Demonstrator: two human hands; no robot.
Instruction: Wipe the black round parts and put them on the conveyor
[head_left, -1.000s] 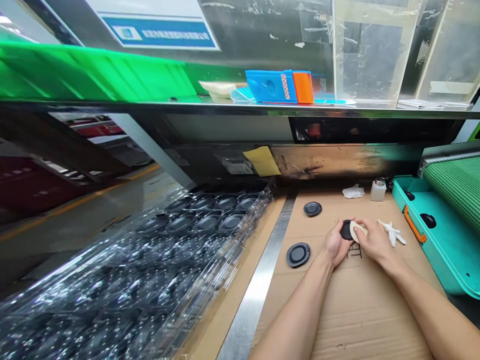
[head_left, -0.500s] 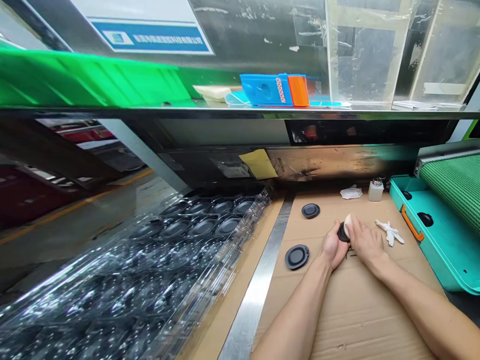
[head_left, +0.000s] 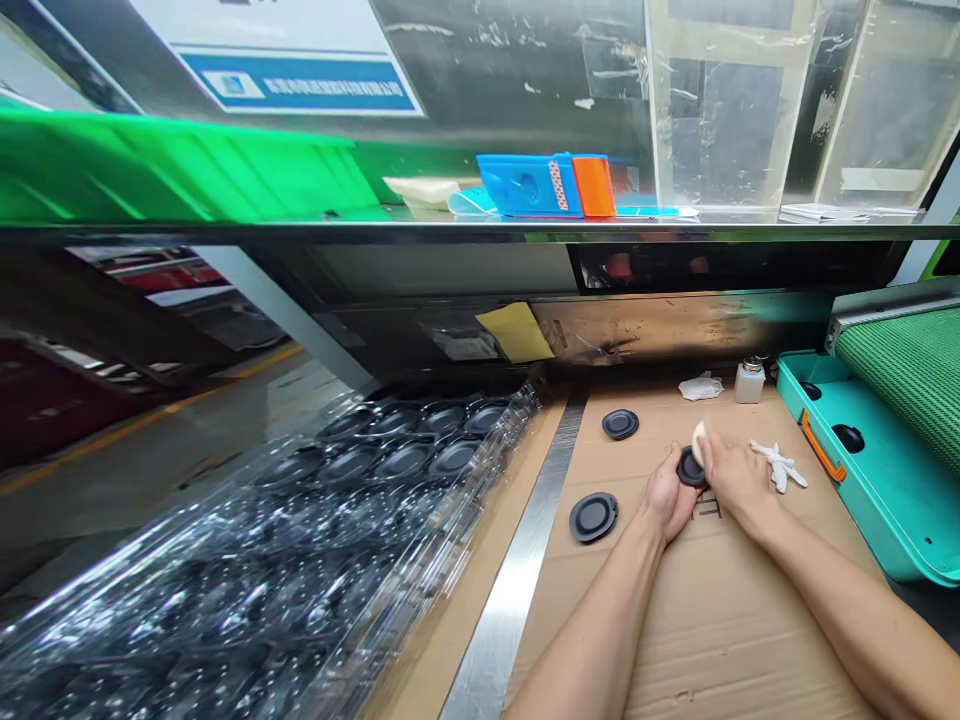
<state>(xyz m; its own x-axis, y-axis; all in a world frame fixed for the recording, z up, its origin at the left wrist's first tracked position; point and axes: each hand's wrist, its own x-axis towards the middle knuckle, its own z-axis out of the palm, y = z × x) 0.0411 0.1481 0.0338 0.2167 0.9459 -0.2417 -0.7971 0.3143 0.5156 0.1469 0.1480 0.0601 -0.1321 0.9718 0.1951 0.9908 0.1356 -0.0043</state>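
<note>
My left hand grips a small round black disc just above the cardboard sheet. My right hand pinches a pale cloth pad and presses it on the disc's far edge. Two more black discs lie on the cardboard: one to the left of my left hand, another further back.
Clear plastic trays holding several black discs fill the left. A metal strip runs beside the cardboard. White wipes, a crumpled cloth and a small bottle lie at the back. A teal tray and green conveyor stand right.
The right hand has drawn the pale pad from the disc's face up to its far edge. The left hand keeps holding the disc in about the same place.
</note>
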